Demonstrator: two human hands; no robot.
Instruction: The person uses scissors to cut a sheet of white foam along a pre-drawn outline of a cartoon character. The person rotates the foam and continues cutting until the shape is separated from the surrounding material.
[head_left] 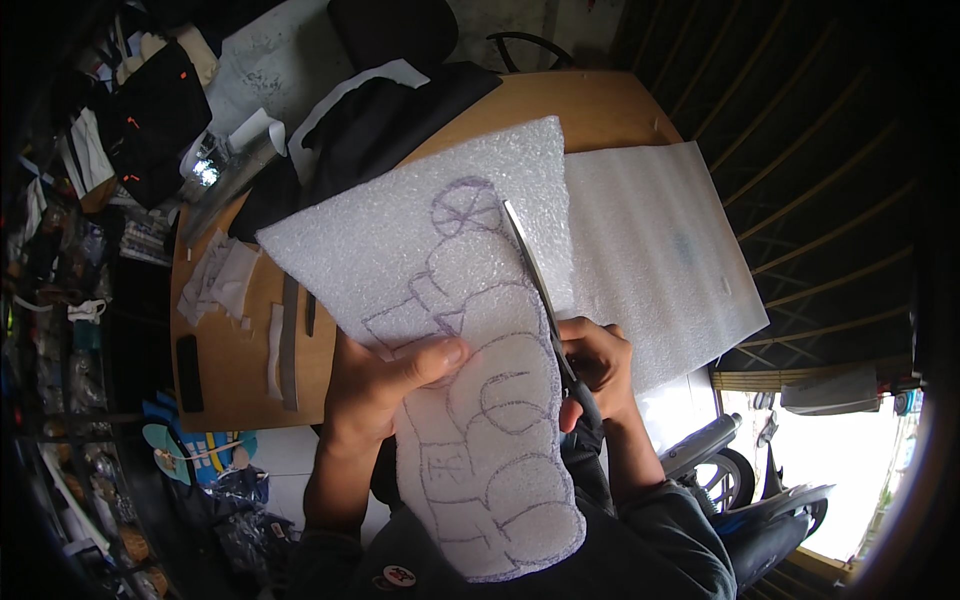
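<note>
Well left of the left hand, a black phone-like slab lies on the wooden desk. Nearer that hand are torn white scraps and a narrow grey strip.

The left hand is partly closed, its thumb laid flat on a foam sheet drawn with purple outlines; its fingers are hidden beneath, presumably pinching from below. The sheet extends beyond this hand, to its right, and down in front of the person's body. It looks feather-light, thin and springy, likely to dent under a hard thumb and tear at a narrow neck; its smooth skin may slide a little. A broad, flat pinch on the left edge, clear of the blades, should suit it, with the lower length best supported against drooping.

Right of the left thumb, scissors point away along the sheet's right-hand outline; how far apart the blades stand I cannot tell. The right hand is curled closed around their black handles. Beyond and right of it lies an unmarked foam sheet, probably equally light and easily creased.
</note>
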